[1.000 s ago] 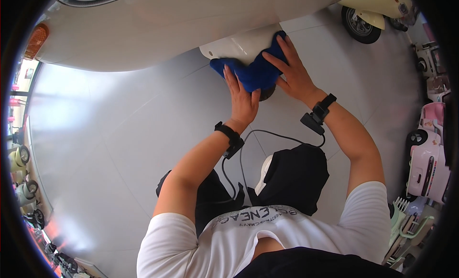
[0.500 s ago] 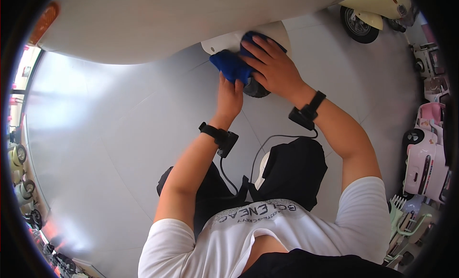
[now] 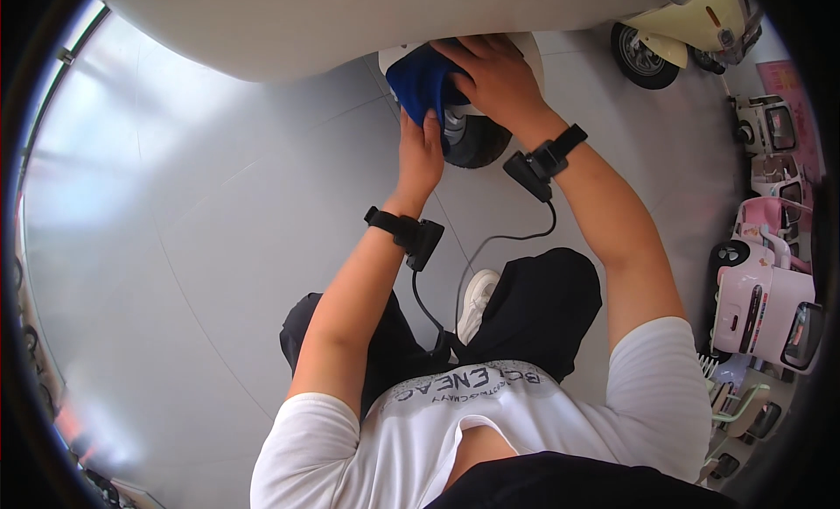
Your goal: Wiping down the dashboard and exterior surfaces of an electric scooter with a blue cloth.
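A blue cloth lies bunched against the off-white fender of a scooter. My left hand pinches its lower end between thumb and fingers, beside the wheel. From the right, my right hand presses the upper part of the cloth onto the fender, its fingers reaching under the overhanging body. Below the fender shows the black tyre with a grey hub part next to the cloth. Some fingertips of both hands are hidden by the cloth.
The scooter's pale body panel overhangs the top. A cream scooter stands at the far right, with a pink ride-on car and other small vehicles along the right edge. Black wrist straps trail a cable between my arms.
The view has shifted, showing the body panel higher. The right hand has moved up and left on the fender with the cloth, and more of the tyre and hub shows.
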`<state>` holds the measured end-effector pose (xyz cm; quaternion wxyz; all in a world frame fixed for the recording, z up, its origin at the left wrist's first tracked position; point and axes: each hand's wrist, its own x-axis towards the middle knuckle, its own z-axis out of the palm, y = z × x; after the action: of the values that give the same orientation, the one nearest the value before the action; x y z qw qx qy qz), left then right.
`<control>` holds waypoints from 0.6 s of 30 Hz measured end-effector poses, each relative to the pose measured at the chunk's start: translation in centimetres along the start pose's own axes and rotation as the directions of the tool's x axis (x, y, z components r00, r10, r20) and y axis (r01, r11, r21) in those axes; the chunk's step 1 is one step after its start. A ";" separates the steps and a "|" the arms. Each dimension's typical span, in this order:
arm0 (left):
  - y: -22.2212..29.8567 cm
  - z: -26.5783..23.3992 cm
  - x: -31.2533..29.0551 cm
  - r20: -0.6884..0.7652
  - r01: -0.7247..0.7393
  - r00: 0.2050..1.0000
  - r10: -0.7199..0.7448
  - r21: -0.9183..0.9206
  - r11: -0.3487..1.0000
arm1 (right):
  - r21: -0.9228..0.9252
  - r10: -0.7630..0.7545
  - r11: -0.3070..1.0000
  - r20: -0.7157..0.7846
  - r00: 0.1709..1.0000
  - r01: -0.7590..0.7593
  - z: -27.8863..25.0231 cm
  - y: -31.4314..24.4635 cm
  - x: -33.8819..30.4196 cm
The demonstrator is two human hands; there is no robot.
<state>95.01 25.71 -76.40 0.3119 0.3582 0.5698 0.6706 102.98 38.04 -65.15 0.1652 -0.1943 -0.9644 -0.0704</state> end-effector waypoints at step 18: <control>1.8 0.3 1.1 0.015 0.140 0.990 -0.139 -0.102 0.985 | -0.011 0.043 0.999 -0.068 0.997 -0.044 -0.5 1.6 -0.3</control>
<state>94.63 26.46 -74.51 0.3783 0.3036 0.5568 0.6743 104.05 39.32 -64.65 0.1979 -0.2139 -0.9533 -0.0791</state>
